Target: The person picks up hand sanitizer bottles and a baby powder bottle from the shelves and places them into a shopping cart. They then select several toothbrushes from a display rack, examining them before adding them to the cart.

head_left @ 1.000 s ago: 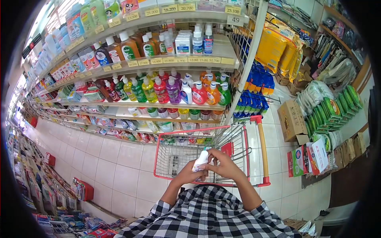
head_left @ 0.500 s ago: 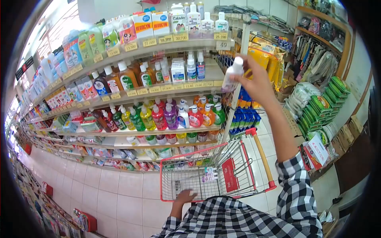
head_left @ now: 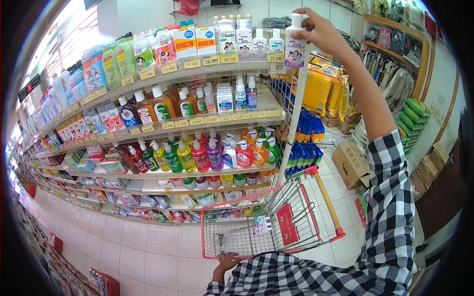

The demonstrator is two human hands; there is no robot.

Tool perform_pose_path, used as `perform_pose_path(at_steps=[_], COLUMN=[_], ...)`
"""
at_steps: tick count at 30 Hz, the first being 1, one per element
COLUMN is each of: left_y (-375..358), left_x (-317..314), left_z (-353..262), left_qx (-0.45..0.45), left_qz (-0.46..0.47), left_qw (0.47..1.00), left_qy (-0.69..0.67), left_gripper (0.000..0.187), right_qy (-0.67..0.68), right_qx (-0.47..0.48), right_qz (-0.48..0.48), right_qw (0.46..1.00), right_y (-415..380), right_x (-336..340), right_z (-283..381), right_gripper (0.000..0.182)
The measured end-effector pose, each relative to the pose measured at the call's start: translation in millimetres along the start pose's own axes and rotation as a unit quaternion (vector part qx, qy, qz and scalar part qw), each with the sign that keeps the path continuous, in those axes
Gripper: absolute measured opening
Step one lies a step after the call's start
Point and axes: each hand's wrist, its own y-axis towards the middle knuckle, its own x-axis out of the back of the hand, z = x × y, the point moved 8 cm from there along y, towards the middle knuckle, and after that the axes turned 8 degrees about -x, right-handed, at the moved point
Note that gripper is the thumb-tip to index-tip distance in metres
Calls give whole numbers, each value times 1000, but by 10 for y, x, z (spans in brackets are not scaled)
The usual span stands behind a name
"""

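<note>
Raised at the right end of the top shelf (head_left: 173,69), my right hand (head_left: 318,32) is closed around a white lotion bottle (head_left: 295,47). The bottle is upright, with a purple label facing me. Several similar white bottles (head_left: 259,43) stand on the shelf just left of it. Low in the view, my left hand (head_left: 228,260) rests on the red rim of the shopping cart (head_left: 217,232); its fingers lie over the rim. Inside the cart lies a small white and purple pack (head_left: 262,225), too small to read.
Lower shelves hold brown bottles (head_left: 162,104) and coloured pump bottles (head_left: 199,155). Yellow packs (head_left: 318,89) hang behind the shelf end. A cardboard box (head_left: 349,165) stands on the floor beyond the cart's yellow handle (head_left: 323,200). Red bins (head_left: 106,283) line the aisle at lower left.
My right hand has carried the bottle upward to the level of the top shelf, turning its label toward me. My left hand stays at the cart's rim. The view has shifted slightly.
</note>
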Motion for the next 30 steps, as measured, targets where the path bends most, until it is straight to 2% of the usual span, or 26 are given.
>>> perform_pose_path(at_steps=[2,3,4,8,12,18,19,22,28,30], left_y=[-15,-14,9,-4,-11,6,-2,-8,-52,-34], left_x=[10,3,19,42,28,18,25,47,98,62], left_z=[-16,-12,0,-20,-28,-33,-24,-30,-112,-70], left_qx=[-1,5,10,22,6,-4,-3,-9,10,9], left_qz=[4,9,13,9,-17,-19,-24,-45,-70,-76], left_qw=[1000,1000,999,999,999,998,998,998,995,995], left_qy=[-12,-20,-28,-32,-34,-54,-57,-40,-63,-68], left_gripper=[63,63,63,55,56,60,60,60,62,62], right_qy=[1,-19,-18,-22,-11,13,-9,2,-26,-22], right_qx=[13,-74,-75,-60,-54,-17,30,46,30,0], right_qz=[-10,-4,-9,-40,-42,-38,-67,-71,-60,-20], right_qw=[1000,997,997,997,998,999,997,996,997,1000], right_y=[134,87,118,275,424,718,829,926,1150,1172], right_x=[72,200,202,169,49,-441,-633,-814,-974,-1065], right_z=[-41,120,141,155,278,283,201,196,54,-24], right_gripper=[56,65,65,64,62,62,57,60,61,60])
